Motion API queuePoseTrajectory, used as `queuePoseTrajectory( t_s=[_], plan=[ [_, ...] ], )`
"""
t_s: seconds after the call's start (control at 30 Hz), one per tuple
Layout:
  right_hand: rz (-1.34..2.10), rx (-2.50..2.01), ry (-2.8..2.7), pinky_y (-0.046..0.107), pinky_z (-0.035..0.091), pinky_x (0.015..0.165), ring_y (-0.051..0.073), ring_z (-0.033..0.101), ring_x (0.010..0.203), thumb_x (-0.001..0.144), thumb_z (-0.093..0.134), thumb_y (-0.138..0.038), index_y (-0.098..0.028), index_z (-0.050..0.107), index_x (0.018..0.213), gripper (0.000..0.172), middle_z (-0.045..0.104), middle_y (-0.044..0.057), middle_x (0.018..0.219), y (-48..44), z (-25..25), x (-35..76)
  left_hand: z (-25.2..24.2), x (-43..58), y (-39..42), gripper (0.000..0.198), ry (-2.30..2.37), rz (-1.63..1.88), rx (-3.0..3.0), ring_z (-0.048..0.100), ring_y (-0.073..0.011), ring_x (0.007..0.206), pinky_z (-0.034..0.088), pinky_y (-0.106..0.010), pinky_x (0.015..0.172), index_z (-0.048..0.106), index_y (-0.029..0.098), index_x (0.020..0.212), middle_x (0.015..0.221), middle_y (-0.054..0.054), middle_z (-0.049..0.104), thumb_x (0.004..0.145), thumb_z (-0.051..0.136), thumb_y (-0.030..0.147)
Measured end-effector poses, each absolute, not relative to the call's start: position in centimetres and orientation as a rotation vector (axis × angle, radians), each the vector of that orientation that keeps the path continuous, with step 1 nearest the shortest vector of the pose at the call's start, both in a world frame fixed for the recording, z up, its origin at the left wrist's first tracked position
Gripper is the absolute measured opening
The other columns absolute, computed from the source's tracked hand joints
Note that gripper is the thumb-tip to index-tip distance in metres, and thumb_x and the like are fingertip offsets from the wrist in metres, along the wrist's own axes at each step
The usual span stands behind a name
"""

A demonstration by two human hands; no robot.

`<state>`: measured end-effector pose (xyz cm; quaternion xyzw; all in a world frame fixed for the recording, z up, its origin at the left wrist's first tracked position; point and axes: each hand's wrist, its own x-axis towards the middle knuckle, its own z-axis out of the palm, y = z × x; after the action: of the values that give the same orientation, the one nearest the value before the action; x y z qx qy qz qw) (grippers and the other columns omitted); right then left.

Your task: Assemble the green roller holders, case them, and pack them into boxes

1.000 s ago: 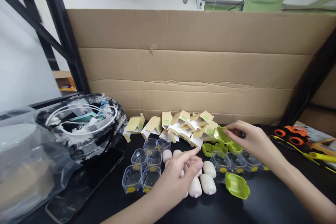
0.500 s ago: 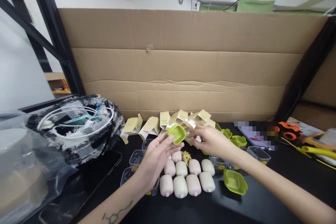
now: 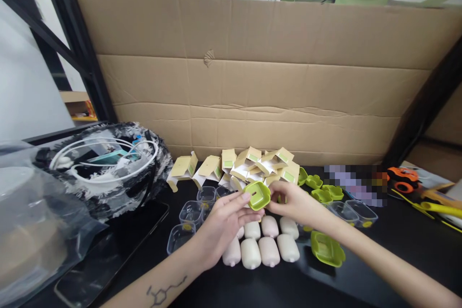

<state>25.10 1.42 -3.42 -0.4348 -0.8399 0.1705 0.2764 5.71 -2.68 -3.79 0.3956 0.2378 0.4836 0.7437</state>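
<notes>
Both hands meet over the middle of the black table [image 3: 361, 279]. My left hand [image 3: 224, 224] and my right hand [image 3: 292, 202] together pinch a small green plastic tray [image 3: 257, 196], held tilted above several pale oblong dough pieces [image 3: 262, 248] lying in rows. Behind the hands lies a heap of small folded beige cartons with green labels [image 3: 249, 166]. Several clear plastic cups [image 3: 193, 211] stand to the left of the dough, and more green trays [image 3: 323, 193] lie to the right.
Another green tray [image 3: 327, 249] lies near the right forearm. A dark bowl-like bundle with white cable [image 3: 108, 163] and a plastic bag [image 3: 32, 221] fill the left. A cardboard wall [image 3: 267, 86] stands behind. Orange and yellow tools [image 3: 418, 187] lie far right.
The right hand picked a green tray from the right pile and brought it to the centre; the left hand rose from the dough pieces to take hold of it too.
</notes>
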Motion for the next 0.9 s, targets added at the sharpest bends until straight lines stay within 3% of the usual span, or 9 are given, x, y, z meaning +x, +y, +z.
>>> queuePoseTrajectory(
  t_s=[0.13, 0.4, 0.63, 0.77, 0.9],
  plan=[
    [0.604, -1.113, -2.141, 0.026, 0.053, 0.058, 0.013, 0.063, 0.061, 0.085, 0.054, -0.029, -0.015, 0.063, 0.077, 0.019, 0.069, 0.003, 0.067, 1.3, -3.5, 26.7, -3.6, 5.6, -2.5, 0.016, 0.566, 1.072, 0.840, 0.067, -0.0162, 0.083, 0.050, -0.028, 0.084, 0.071, 0.009, 0.094, 0.092, -0.010, 0.073, 0.090, 0.060, 0.020],
    [0.524, -1.055, -2.082, 0.032, 0.052, 0.063, 0.018, 0.064, 0.071, 0.083, 0.058, -0.022, -0.020, 0.072, 0.078, 0.015, 0.070, 0.004, 0.077, 1.0, -5.7, 25.7, -3.5, 5.6, -2.4, 0.016, 0.620, 1.073, 0.844, 0.067, -0.0179, 0.083, 0.050, -0.030, 0.086, 0.071, 0.009, 0.091, 0.090, -0.010, 0.074, 0.090, 0.060, 0.021],
    [0.361, -0.910, -1.929, 0.027, 0.055, 0.059, 0.015, 0.064, 0.065, 0.084, 0.060, -0.025, -0.020, 0.059, 0.084, 0.005, 0.067, 0.001, 0.074, -0.3, -2.7, 27.4, -3.6, 5.8, -2.4, 0.014, 0.632, 1.063, 0.800, 0.065, -0.0165, 0.092, 0.047, -0.030, 0.096, 0.072, 0.010, 0.090, 0.093, -0.008, 0.073, 0.089, 0.061, 0.017],
    [0.201, -0.771, -1.945, 0.029, 0.054, 0.069, 0.015, 0.066, 0.076, 0.084, 0.059, -0.018, -0.022, 0.058, 0.095, 0.012, 0.069, 0.002, 0.087, -1.7, -2.3, 26.9, -3.9, 6.0, -2.7, 0.015, 0.650, 1.022, 0.825, 0.066, -0.0166, 0.086, 0.050, -0.029, 0.089, 0.073, 0.009, 0.091, 0.089, -0.009, 0.073, 0.088, 0.063, 0.021],
    [-0.137, -0.606, -2.166, 0.029, 0.047, 0.069, 0.015, 0.066, 0.080, 0.089, 0.058, -0.014, -0.020, 0.063, 0.103, 0.016, 0.074, 0.003, 0.092, -2.7, -3.0, 26.0, -3.9, 6.1, -2.9, 0.018, 0.634, 0.972, 0.939, 0.063, -0.0133, 0.076, 0.050, -0.023, 0.073, 0.073, 0.010, 0.090, 0.079, -0.007, 0.070, 0.088, 0.064, 0.025]
  ],
)
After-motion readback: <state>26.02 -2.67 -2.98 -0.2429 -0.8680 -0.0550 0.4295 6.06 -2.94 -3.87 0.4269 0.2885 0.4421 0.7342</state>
